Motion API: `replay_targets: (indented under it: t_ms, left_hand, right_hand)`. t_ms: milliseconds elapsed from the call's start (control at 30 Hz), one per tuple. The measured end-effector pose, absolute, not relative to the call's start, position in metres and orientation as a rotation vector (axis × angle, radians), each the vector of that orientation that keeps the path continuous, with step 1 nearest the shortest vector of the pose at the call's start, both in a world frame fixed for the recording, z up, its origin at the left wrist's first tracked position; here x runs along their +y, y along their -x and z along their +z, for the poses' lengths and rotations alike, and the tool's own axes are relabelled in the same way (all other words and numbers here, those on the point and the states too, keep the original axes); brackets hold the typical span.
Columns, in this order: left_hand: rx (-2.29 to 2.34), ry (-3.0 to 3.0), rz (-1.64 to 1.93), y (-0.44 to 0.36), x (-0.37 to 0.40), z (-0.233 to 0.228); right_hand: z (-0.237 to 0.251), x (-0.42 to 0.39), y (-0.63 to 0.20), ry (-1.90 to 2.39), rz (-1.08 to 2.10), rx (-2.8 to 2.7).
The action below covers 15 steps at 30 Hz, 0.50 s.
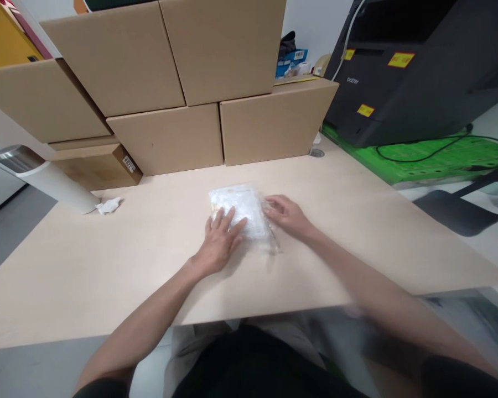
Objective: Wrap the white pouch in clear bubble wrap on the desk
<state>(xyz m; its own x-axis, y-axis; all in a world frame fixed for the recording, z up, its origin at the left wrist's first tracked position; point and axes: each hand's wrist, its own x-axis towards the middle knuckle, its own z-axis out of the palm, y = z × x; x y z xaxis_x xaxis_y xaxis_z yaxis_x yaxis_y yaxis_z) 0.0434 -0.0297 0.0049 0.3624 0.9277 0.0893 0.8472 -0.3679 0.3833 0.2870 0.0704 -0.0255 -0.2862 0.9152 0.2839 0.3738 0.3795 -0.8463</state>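
A flat, whitish package in clear, wrinkled plastic wrap (pixel 248 202) lies on the light wood table, in the middle of the head view. My left hand (pixel 221 240) rests on its lower left part with the fingers spread, pressing flat against it. At the package's right edge, my right hand (pixel 288 214) has its fingers curled together and appears to pinch the loose plastic there. Its fingertips are slightly blurred. Some loose wrap sticks out along the right and lower right side. What is inside the plastic cannot be made out.
Several cardboard boxes (pixel 166 141) are stacked along the table's back edge. A white bottle with a metal cap (pixel 60 185) and a crumpled tissue (pixel 108 205) stand at the left. A black printer (pixel 382 94) sits on a green surface (pixel 431 157) at the right.
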Motion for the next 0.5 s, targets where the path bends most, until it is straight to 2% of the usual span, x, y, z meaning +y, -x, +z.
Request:
replay_targets:
  t_ms: [67,133,300,400,500]
  left_hand:
    - [1.564,-2.275,0.513,-0.041,-0.028,0.011]
    - [1.503,-2.263,0.524,-0.039,-0.028,0.016]
    - [1.432,-2.433,0.367,-0.044,-0.033,0.013]
    - [1.495,-2.455,0.488,-0.048,-0.033,0.002]
    - [1.471,-2.356,0.751,-0.050,-0.031,-0.003]
  right_hand:
    - [-0.022,0.066,-0.284,1.048,0.729,-1.869]
    - [-0.017,0.062,-0.281,0.997,0.735,-1.888]
    - [-0.011,0.059,-0.281,0.974,1.213,-1.637]
    - [-0.011,0.063,-0.282,0.970,1.445,-1.402]
    - [-0.011,0.065,-0.282,0.958,1.527,-1.286]
